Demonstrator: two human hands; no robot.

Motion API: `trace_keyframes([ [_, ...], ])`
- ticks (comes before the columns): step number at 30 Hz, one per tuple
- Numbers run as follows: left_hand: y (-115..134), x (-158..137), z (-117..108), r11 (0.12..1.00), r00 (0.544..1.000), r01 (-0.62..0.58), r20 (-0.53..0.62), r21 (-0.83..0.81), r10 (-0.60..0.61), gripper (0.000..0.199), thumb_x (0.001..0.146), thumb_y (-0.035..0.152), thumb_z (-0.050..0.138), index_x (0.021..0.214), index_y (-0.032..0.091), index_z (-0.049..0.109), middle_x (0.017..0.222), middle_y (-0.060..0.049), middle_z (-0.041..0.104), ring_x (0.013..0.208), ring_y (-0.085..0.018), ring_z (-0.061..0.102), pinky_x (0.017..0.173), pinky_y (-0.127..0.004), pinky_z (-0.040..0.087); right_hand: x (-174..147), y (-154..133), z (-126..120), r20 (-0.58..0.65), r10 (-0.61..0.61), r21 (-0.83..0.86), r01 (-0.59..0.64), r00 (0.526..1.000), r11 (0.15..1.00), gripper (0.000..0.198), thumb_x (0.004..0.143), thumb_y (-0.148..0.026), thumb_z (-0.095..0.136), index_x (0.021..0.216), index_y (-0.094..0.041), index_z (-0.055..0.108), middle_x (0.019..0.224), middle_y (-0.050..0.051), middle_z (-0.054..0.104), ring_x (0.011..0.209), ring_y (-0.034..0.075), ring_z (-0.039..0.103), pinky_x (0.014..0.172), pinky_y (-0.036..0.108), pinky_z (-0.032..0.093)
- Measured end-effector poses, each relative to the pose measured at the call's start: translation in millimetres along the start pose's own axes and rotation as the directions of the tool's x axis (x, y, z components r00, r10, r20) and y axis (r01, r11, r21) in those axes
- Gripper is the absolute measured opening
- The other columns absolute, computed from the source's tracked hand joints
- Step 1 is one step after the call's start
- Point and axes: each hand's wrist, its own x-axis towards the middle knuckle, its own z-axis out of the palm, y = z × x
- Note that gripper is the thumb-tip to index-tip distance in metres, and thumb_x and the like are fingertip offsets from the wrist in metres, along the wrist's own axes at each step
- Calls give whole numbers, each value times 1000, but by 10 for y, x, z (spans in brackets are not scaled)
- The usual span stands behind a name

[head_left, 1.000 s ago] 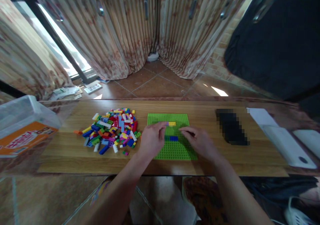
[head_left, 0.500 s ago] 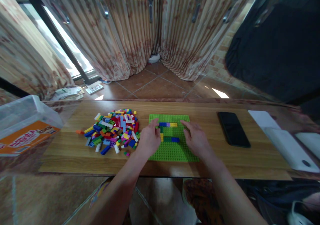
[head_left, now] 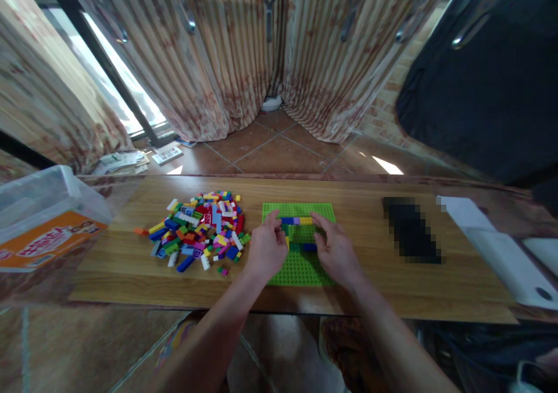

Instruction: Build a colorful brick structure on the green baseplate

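Note:
On the green studded baseplate [head_left: 300, 272] lie two rows of small toy bricks. The far brick row [head_left: 296, 221] runs blue, purple, then yellow, and spans the gap between my hands. My left hand [head_left: 268, 246] is curled, its fingertips at the blue end. At the yellow end is my right hand [head_left: 339, 249], index fingertip against the bricks and thumb lower, bent inward. Nearer to me, a second brick row [head_left: 300, 246] shows yellow, green and dark blue, partly covered by both hands. Whether the far row is pressed on the plate or raised I cannot tell.
A heap of loose colourful bricks [head_left: 203, 230] lies on the wooden table [head_left: 139, 285] left of the plate. Beyond it stands a clear plastic box [head_left: 47, 195] with an orange label. A dark, pixelated phone [head_left: 412, 230] and white objects [head_left: 497, 247] lie at the right.
My right hand has moved in toward the yellow end of the far row. My left hand stays at the blue end. The view has shifted slightly.

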Motion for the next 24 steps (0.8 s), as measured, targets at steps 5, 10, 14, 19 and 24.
trace_keyframes([
  [5, 1, -14, 41, 1000, 1000, 14, 4, 13, -14, 55, 80, 2, 52, 134, 10, 50, 115, -15, 71, 105, -21, 69, 93, -34, 54, -11, 13, 52, -30, 17, 29, -16, 999, 999, 51, 84, -13, 43, 133, -14, 53, 117, 16, 67, 106, 26, 65, 96, 49, 51],
  [10, 25, -31, 57, 997, 1000, 6, -15, 81, -5, 53, 78, 2, 52, 131, 12, 52, 114, -14, 71, 105, -22, 69, 93, -34, 54, -19, 7, 90, -67, 13, 11, -13, 998, 1000, 49, 82, -12, 43, 130, -13, 55, 114, 15, 68, 103, 26, 65, 96, 48, 51],
  [14, 9, -52, 41, 995, 999, -48, 12, 93, 47, 55, 77, 1, 51, 131, 10, 52, 116, -15, 70, 104, -23, 69, 94, -36, 54, -29, 11, 106, -75, 13, 9, -13, 997, 1000, 50, 82, -12, 43, 130, -14, 55, 118, 15, 67, 103, 25, 65, 96, 47, 52],
  [19, -40, -62, 13, 992, 994, -111, 24, 62, 110, 55, 77, 1, 50, 131, 11, 52, 116, -15, 70, 104, -22, 69, 94, -36, 55, -63, 30, 127, -91, 9, 23, -7, 996, 1000, 51, 83, -14, 44, 133, -16, 52, 119, 15, 66, 102, 26, 64, 95, 49, 52],
  [24, -100, 35, -85, 995, 996, -87, -9, -54, 86, 43, 83, 3, 48, 124, 12, 58, 109, -15, 72, 101, -22, 70, 93, -36, 55, -61, 22, 115, -88, -14, -39, 10, 996, 999, 47, 86, -17, 43, 131, -14, 54, 120, 16, 64, 105, 27, 63, 96, 50, 51],
])
